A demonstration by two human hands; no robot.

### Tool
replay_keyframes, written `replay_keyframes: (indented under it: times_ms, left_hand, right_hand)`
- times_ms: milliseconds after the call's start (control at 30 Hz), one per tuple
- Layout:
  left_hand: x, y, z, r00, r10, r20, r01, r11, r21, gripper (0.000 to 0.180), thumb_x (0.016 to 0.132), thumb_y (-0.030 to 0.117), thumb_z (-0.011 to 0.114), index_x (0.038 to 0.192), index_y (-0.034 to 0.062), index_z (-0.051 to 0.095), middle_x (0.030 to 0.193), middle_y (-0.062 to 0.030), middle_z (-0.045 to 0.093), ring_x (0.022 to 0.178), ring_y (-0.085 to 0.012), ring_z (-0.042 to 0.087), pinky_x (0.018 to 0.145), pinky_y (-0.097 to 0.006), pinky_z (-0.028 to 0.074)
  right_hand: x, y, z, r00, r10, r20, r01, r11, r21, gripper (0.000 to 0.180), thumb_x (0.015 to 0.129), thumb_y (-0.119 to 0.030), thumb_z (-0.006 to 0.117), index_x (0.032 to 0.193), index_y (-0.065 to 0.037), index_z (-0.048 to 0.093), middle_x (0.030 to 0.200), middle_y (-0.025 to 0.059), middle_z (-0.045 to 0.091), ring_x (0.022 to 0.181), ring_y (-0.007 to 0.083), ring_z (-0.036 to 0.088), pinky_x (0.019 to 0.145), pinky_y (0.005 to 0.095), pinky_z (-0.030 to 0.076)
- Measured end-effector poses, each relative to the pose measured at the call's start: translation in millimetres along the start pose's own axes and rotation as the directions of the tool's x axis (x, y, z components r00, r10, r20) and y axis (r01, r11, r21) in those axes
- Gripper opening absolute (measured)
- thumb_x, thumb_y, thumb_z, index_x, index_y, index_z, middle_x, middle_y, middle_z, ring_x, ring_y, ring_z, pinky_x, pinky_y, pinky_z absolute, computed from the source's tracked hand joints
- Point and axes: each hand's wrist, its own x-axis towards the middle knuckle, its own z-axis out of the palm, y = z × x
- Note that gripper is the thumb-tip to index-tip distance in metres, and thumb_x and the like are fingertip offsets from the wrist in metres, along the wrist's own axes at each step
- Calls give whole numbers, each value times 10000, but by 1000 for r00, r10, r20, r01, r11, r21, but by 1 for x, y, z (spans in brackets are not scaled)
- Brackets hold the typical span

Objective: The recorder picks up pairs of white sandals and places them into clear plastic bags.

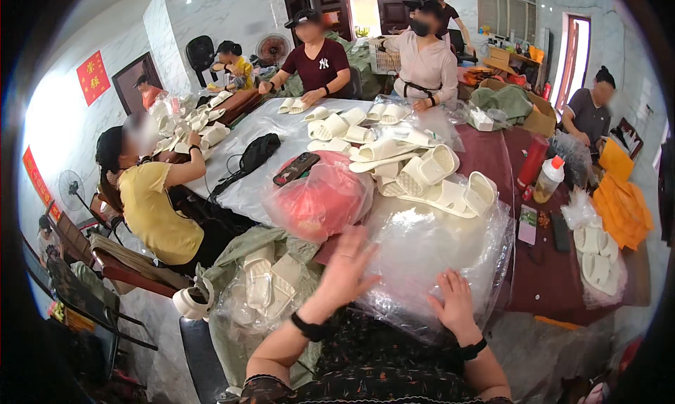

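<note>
My left hand (pixel 346 267) is raised at the table's near edge, fingers stretched and slightly blurred, holding nothing. My right hand (pixel 453 302) rests with spread fingers on clear plastic sheeting (pixel 408 263) at the near edge. Just beyond the hands, cream slippers (pixel 429 172) lie in a loose pile. A pink plastic bag (pixel 320 197) with a dark handheld device (pixel 296 168) on top stands beyond my left hand. To the left of that hand, more cream slippers (pixel 271 284) sit in clear plastic inside a green sack (pixel 232 320).
Several people sit or stand around the table handling slippers. A black bag (pixel 256 154) lies on the sheeting. At right stand a red cylinder (pixel 533 161) and a bottle (pixel 548 180), near an orange cloth (pixel 622 211) and bagged slippers (pixel 598 263). A chair (pixel 200 358) stands close at left.
</note>
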Motion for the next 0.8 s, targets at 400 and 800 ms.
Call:
replay_keyframes:
  times_ms: [400, 800]
  left_hand:
    - [8, 9, 131, 955, 192, 226, -188, 981, -36, 691, 858, 613, 605, 1450, 288, 460, 1584, -103, 293, 1457, -376, 244, 1162, -563, 192]
    - [8, 13, 138, 959, 191, 208, -177, 981, -81, 699, 835, 623, 628, 1432, 289, 485, 1573, -92, 320, 1450, -378, 257, 1159, -564, 191]
  right_hand:
    - [26, 33, -36, 976, -80, 202, 5, 938, 346, 596, 866, -376, 691, 1297, 10, 546, 1331, 239, 527, 1269, 400, 475, 1068, 445, 382]
    - [181, 113, -36, 975, 76, -210, -138, 944, -298, 528, 787, -266, 744, 1245, -66, 575, 1097, 171, 639, 998, 362, 626, 854, 440, 502]
